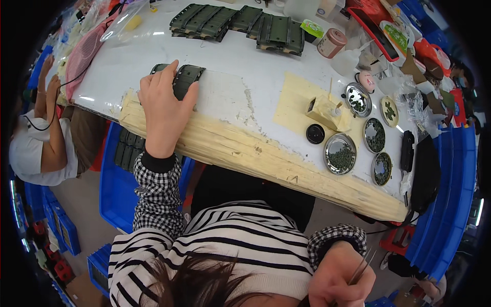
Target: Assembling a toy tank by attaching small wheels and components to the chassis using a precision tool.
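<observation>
My left hand [164, 105] lies flat on a dark green ribbed plastic part [185, 78] near the table's front edge, fingers spread over it. My right hand [340, 279] is down by my lap at the lower right, closed around thin metal tweezers [361, 266] that point upward. More of the same dark green parts [240, 23] are stacked in rows at the far side of the white table [255, 66].
Several round metal dishes [340, 153] with small green pieces sit at the right, beside a black lid [315, 133] and a taped block with sticks [327, 110]. A blue bin [115, 179] holds green parts under the table. Another person [43, 138] sits at left.
</observation>
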Demonstrator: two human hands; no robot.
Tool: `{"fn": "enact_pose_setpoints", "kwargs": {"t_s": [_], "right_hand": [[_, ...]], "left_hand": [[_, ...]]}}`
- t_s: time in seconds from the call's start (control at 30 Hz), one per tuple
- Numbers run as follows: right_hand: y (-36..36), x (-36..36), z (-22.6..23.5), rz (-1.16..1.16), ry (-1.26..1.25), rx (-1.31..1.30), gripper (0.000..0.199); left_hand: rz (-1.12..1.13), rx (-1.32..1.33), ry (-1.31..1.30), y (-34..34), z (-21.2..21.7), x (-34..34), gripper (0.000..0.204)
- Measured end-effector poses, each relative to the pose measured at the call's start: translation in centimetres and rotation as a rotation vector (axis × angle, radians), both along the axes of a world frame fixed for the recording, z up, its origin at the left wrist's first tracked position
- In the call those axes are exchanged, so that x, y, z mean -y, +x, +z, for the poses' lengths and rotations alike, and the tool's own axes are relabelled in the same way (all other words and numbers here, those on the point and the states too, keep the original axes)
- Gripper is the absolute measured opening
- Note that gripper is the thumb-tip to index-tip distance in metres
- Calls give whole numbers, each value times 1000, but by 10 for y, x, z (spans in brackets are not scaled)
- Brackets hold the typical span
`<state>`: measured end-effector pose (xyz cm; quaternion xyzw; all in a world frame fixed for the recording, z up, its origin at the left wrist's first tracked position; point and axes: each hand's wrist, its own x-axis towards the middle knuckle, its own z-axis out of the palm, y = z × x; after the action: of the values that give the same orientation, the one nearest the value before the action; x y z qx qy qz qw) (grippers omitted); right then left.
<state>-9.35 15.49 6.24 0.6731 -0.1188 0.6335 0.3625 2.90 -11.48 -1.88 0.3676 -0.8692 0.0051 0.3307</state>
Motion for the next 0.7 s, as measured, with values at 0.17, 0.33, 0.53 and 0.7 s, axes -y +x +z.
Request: {"fn": "enact_pose_setpoints", "kwargs": {"t_s": [0.17, 0.33, 0.53, 0.7], "right_hand": [[27, -4, -22, -33, 85, 250, 15], [17, 11, -9, 65, 102, 103, 7], [13, 11, 0, 33, 10, 132, 10], [13, -11, -8, -61, 155, 180, 14]], "left_hand": [[-134, -115, -106, -18, 24, 12, 42], [-525, -220, 343, -72, 68, 25, 34], [-484, 96, 95, -172, 67, 43, 45], [-458, 337, 30, -203, 57, 49, 55]]}}
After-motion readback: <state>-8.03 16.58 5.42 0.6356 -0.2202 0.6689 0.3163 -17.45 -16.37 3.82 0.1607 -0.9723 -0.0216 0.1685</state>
